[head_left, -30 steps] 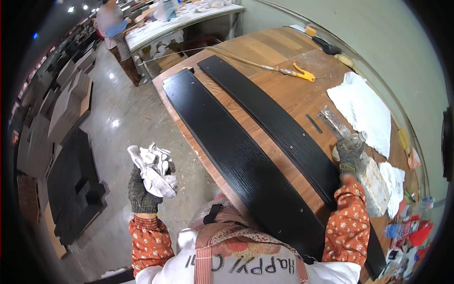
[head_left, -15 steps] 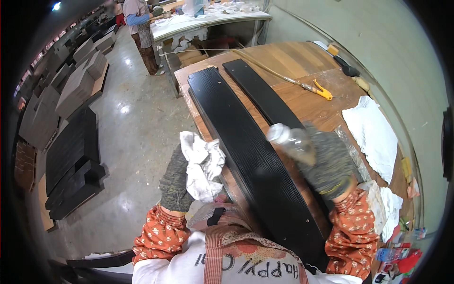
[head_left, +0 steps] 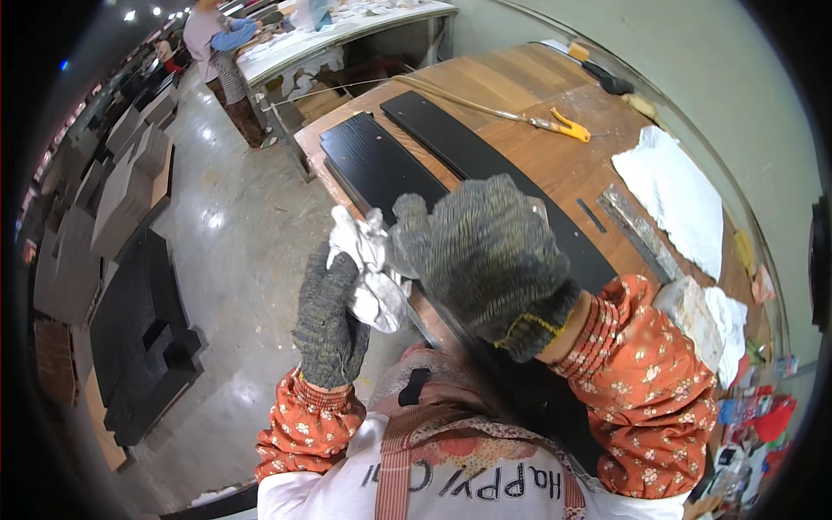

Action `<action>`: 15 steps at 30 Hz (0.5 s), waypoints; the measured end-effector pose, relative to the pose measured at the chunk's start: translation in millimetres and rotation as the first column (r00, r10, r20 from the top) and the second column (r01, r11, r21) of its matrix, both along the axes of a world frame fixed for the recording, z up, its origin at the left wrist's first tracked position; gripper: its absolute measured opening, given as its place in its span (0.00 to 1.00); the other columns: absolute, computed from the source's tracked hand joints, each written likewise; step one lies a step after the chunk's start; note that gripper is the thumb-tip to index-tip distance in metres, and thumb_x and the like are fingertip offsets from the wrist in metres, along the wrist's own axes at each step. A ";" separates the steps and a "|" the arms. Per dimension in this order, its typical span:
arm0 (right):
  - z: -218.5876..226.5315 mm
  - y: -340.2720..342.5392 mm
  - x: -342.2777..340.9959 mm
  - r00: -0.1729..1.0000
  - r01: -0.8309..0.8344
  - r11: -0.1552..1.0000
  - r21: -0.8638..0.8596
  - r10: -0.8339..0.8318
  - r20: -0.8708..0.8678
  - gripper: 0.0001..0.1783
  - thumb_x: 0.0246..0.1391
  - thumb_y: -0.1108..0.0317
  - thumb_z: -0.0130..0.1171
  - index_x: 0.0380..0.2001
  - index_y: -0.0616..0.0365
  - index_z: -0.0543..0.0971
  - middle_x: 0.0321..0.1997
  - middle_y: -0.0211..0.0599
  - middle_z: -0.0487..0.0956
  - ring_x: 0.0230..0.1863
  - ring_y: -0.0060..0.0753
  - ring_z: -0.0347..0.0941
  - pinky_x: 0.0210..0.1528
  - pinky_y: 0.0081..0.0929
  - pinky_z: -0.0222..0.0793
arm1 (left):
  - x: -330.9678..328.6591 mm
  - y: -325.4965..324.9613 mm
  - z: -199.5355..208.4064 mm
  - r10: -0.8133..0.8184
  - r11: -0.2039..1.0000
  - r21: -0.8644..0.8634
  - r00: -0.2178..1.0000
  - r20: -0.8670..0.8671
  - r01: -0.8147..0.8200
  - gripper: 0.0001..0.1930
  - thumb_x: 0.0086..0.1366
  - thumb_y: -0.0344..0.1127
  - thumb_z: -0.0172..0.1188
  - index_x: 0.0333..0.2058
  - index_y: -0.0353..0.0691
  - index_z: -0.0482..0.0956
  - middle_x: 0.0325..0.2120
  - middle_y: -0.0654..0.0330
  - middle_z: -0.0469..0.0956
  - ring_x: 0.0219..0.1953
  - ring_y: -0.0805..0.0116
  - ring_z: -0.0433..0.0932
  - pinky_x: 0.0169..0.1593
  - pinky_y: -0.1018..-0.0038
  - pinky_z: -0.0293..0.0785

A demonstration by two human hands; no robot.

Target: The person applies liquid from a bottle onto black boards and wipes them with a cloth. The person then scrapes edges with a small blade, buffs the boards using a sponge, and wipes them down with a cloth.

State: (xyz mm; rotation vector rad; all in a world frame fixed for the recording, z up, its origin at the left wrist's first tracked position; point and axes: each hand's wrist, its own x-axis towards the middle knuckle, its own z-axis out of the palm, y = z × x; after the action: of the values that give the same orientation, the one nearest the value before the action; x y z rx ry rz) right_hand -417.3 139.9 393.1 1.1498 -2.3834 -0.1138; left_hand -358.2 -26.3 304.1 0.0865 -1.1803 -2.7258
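Note:
My left hand (head_left: 329, 325), in a dark grey knit glove, is closed around a crumpled white cloth (head_left: 379, 290) just off the bench's left edge. My right hand (head_left: 490, 264), gloved alike, curls over the near black board, its thumb side against the cloth. It grips a clear plastic bottle (head_left: 539, 208); only a pale sliver shows past the knuckles, and the white cap is hidden. Under my right arm lies the stack of long black wood-grained boards (head_left: 381, 156). A narrower black board (head_left: 472, 147) lies to its right.
On the wooden bench (head_left: 511, 82) are a yellow air blow gun (head_left: 568, 126) with its hose, white cloths (head_left: 667, 195) and a small dark strip (head_left: 591, 215). Black panels (head_left: 143, 321) stand on the floor at left. A person (head_left: 225, 69) works at a white table (head_left: 347, 35) beyond.
My right hand has swung left with the bottle, from over the narrow board to the cloth. My left hand keeps the cloth, nearly in place. The view has shifted slightly.

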 end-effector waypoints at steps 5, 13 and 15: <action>-10.8 28.9 7.8 0.977 0.093 0.989 -0.117 -0.068 0.201 0.28 0.45 0.59 0.61 0.51 0.55 0.74 0.32 0.39 0.78 0.34 0.42 0.74 0.36 0.41 0.68 | 6.8 13.7 11.6 0.114 0.993 -0.013 0.983 -0.142 -0.117 0.24 0.66 0.37 0.55 0.57 0.32 0.64 0.47 0.54 0.74 0.46 0.65 0.76 0.49 0.69 0.75; -57.7 116.2 47.4 0.990 0.140 0.904 -0.404 -0.142 0.026 0.23 0.48 0.60 0.62 0.50 0.49 0.75 0.50 0.39 0.75 0.48 0.44 0.75 0.47 0.38 0.75 | 40.2 81.5 -20.7 -0.185 0.362 -0.805 0.810 -0.556 -0.470 0.20 0.63 0.30 0.57 0.54 0.36 0.69 0.50 0.48 0.72 0.48 0.59 0.75 0.53 0.61 0.71; -59.6 137.8 62.0 0.984 0.180 0.908 -0.378 -0.170 0.061 0.30 0.47 0.64 0.66 0.54 0.55 0.70 0.57 0.44 0.71 0.59 0.41 0.68 0.53 0.33 0.73 | 54.0 80.9 -64.1 -0.310 -0.062 -0.850 0.820 -0.482 -0.523 0.23 0.61 0.35 0.59 0.55 0.37 0.70 0.52 0.50 0.72 0.51 0.53 0.74 0.60 0.56 0.63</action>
State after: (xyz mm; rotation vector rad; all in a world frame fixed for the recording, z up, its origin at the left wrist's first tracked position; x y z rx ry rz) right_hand -355.3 277.8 333.5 0.7571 -2.3868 0.2990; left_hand -304.2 54.5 239.9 -0.7356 -2.3775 -0.7630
